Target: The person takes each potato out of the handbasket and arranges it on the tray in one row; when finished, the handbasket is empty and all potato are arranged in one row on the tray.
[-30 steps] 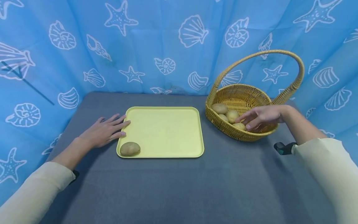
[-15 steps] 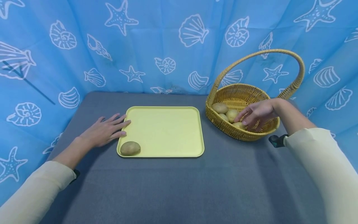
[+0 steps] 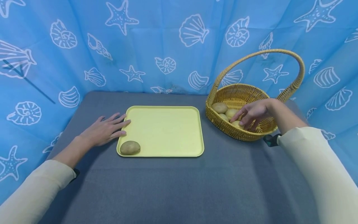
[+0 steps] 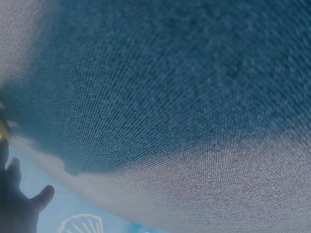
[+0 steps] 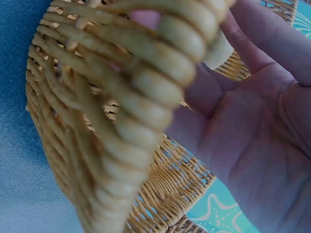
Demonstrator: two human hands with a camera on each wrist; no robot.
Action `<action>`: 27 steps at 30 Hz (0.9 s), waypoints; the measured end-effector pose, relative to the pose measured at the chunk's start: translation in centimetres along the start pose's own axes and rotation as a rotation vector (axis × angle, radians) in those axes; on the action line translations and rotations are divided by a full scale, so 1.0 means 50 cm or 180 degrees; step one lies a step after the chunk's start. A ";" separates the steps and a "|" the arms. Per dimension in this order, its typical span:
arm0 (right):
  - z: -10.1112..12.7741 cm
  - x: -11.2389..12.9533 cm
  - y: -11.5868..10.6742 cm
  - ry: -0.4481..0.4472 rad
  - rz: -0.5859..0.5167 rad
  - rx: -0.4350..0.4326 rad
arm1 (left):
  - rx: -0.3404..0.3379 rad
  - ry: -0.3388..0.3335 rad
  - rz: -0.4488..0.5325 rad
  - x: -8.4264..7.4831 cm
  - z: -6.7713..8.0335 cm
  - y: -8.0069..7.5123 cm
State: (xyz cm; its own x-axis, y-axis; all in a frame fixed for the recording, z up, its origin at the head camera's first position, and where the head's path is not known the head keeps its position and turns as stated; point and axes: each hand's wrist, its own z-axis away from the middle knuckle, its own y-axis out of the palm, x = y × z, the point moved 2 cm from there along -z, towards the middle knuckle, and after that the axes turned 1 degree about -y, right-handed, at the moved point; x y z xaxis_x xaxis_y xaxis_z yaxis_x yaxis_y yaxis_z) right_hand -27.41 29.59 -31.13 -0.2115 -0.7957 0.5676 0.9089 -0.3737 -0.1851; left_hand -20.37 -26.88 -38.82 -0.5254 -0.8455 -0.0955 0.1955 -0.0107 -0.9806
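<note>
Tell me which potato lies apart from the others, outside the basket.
The potato at the near left corner of the yellow tray, close to the left hand. The other potatoes sit together in the wicker basket, where the right hand reaches.

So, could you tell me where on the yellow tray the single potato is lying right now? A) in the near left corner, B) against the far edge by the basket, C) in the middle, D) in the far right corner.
A: the head view shows the potato in the near left corner of the tray, just below the left hand, which lies flat at the tray's left edge.
</note>
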 end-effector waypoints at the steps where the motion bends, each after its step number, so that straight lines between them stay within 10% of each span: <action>1: -0.001 0.001 0.001 0.0004 -0.0007 -0.0013 | 0.0003 0.0001 -0.0008 0.000 0.000 0.000; 27: 0.009 0.000 0.000 -0.0530 0.0445 -0.0355 | 0.0008 0.0002 0.0012 -0.005 0.000 -0.002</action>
State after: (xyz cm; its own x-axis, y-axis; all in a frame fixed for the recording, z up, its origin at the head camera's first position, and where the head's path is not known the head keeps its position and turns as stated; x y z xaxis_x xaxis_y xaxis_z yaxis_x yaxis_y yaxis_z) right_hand -27.25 29.82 -30.76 -0.0158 -0.7572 0.6530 0.8779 -0.3231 -0.3535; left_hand -20.27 -26.68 -38.68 -0.5251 -0.8452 -0.0993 0.1995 -0.0088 -0.9799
